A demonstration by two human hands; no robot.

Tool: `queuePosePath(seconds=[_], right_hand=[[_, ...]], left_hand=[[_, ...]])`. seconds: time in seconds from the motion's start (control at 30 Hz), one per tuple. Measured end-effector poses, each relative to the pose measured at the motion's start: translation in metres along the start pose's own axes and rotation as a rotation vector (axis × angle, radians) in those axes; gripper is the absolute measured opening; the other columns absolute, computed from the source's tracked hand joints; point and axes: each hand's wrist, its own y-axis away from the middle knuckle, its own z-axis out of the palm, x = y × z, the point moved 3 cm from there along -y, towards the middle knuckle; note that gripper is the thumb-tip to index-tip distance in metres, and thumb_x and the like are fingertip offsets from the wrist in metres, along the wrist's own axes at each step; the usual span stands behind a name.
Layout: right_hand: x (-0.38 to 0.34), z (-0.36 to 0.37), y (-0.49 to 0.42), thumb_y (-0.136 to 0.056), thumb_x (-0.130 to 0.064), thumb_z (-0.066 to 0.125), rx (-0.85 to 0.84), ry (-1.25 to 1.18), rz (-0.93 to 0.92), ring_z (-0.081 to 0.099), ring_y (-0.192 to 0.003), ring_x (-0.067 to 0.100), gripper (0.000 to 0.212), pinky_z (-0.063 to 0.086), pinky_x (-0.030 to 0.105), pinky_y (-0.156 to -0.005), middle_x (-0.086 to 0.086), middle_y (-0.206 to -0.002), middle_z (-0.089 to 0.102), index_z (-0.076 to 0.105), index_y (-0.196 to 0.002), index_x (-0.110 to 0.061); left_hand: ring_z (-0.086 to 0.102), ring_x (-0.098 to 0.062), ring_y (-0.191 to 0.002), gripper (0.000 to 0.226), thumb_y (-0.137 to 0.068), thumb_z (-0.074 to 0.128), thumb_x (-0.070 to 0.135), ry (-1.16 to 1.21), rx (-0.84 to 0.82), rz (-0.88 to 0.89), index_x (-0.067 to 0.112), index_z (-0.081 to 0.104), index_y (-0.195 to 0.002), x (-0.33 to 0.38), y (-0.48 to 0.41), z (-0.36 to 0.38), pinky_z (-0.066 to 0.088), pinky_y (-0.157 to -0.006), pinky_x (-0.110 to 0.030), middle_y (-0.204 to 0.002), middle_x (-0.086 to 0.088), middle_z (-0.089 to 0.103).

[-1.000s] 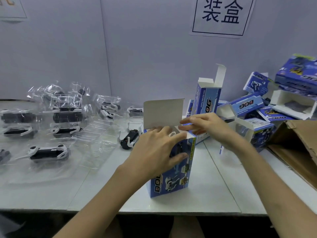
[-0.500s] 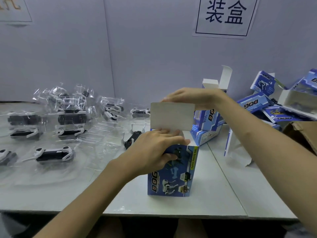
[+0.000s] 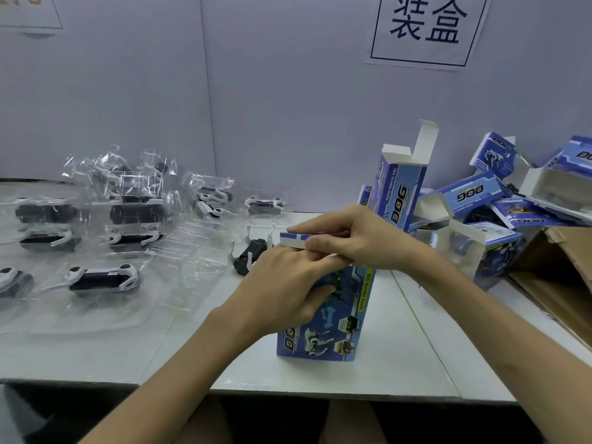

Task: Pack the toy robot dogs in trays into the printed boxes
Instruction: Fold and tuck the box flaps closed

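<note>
A blue printed box (image 3: 333,331) stands upright on the white table's front middle. My left hand (image 3: 282,290) grips its upper front, thumb across the printed face. My right hand (image 3: 349,241) lies over the top and pinches the lid flap (image 3: 293,239), which is folded down nearly flat. The box's inside is hidden. Several black-and-white toy robot dogs in clear trays (image 3: 102,280) lie spread over the left of the table. One black toy in a tray (image 3: 248,256) sits just behind my left hand.
An open upright printed box (image 3: 398,193) stands behind my right hand. A heap of several blue boxes (image 3: 487,213) fills the back right. A brown carton (image 3: 557,277) sits at the right edge. A grey wall with a paper sign (image 3: 426,27) closes off the back.
The lid flap stood upright a second ago; my right hand has folded it down over the box top. My left hand has stayed on the box front.
</note>
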Motion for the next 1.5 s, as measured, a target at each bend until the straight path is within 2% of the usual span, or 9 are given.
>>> queuePosePath(seconds=[0.13,0.33,0.63,0.77,0.9,1.13,1.27,1.33,1.5], right_hand=[[0.004,0.003,0.001,-0.097,-0.033,0.061,-0.056,-0.052,0.021,0.063,-0.114,0.002,0.029,0.053,0.019,-0.090,-0.016,-0.123,0.070,0.069,-0.126,-0.033],[0.001,0.003,0.000,-0.096,-0.028,0.063,-0.083,-0.013,0.031,0.056,-0.122,-0.006,0.029,0.047,0.010,-0.094,-0.020,-0.129,0.065,0.068,-0.124,-0.035],[-0.005,0.009,0.004,-0.099,-0.036,0.057,-0.132,0.186,0.039,0.043,-0.127,-0.015,0.032,0.036,-0.001,-0.096,-0.024,-0.140,0.056,0.063,-0.130,-0.041],[-0.003,0.013,0.015,-0.105,-0.048,0.037,-0.159,0.307,0.034,0.021,-0.125,-0.034,0.036,0.018,-0.005,-0.099,-0.049,-0.139,0.034,0.043,-0.140,-0.057],[-0.002,0.017,0.022,-0.101,-0.054,0.021,-0.180,0.478,0.014,0.011,-0.139,-0.023,0.051,0.000,-0.002,-0.105,-0.038,-0.156,0.017,0.022,-0.152,-0.055],[-0.001,0.015,0.023,-0.107,-0.043,0.028,-0.243,0.398,0.052,0.003,-0.124,-0.038,0.045,0.004,-0.004,-0.102,-0.051,-0.144,0.008,0.021,-0.150,-0.055],[-0.005,0.009,0.020,-0.107,-0.036,0.035,-0.253,0.419,0.064,0.018,-0.147,-0.006,0.046,0.026,0.027,-0.120,-0.032,-0.159,0.022,0.029,-0.150,-0.052],[-0.010,0.006,0.019,-0.107,-0.033,0.038,-0.261,0.410,0.047,0.021,-0.147,-0.003,0.045,0.031,0.031,-0.119,-0.030,-0.158,0.027,0.034,-0.148,-0.053],[-0.011,0.013,0.025,-0.105,-0.049,0.026,-0.278,0.572,0.031,0.009,-0.141,-0.017,0.048,0.011,0.017,-0.114,-0.036,-0.159,0.012,0.016,-0.152,-0.056]], left_hand=[[0.055,-0.026,-0.118,0.046,-0.088,0.066,0.020,0.006,0.139,-0.037,0.016,0.058,-0.133,0.012,0.016,0.009,0.044,-0.099,-0.041,-0.128,-0.002,0.063],[0.052,-0.023,-0.130,0.032,-0.085,0.059,0.000,0.028,0.401,-0.084,0.012,0.070,-0.113,0.030,0.046,0.016,0.034,-0.112,-0.044,-0.132,-0.008,0.063],[0.047,-0.024,-0.135,0.017,-0.090,0.055,0.006,0.169,0.387,-0.119,0.008,0.069,-0.099,0.033,0.054,0.020,0.042,-0.106,-0.034,-0.134,-0.013,0.060],[0.034,-0.028,-0.146,0.029,-0.082,0.064,-0.006,0.249,0.310,-0.088,0.007,0.068,-0.108,0.027,0.058,0.027,0.040,-0.112,-0.040,-0.151,-0.014,0.045],[0.025,-0.029,-0.150,0.034,-0.087,0.057,0.001,0.264,0.250,-0.076,0.009,0.065,-0.120,0.024,0.059,0.029,0.035,-0.116,-0.036,-0.159,-0.010,0.033],[0.041,-0.018,-0.141,0.020,-0.086,0.061,0.009,0.256,0.332,-0.121,0.012,0.068,-0.105,0.021,0.058,0.015,0.044,-0.106,-0.035,-0.147,-0.004,0.051],[0.047,-0.017,-0.131,0.015,-0.082,0.066,0.006,0.247,0.276,-0.140,0.014,0.070,-0.094,0.019,0.049,0.002,0.046,-0.097,-0.035,-0.138,0.000,0.056],[0.049,-0.018,-0.126,0.015,-0.082,0.067,0.003,0.291,0.266,-0.149,0.013,0.070,-0.093,0.018,0.049,-0.001,0.045,-0.098,-0.031,-0.134,0.001,0.057],[0.046,-0.015,-0.133,0.015,-0.085,0.064,0.001,0.317,0.308,-0.160,0.010,0.071,-0.094,0.012,0.057,0.005,0.040,-0.107,-0.023,-0.136,0.000,0.057]])
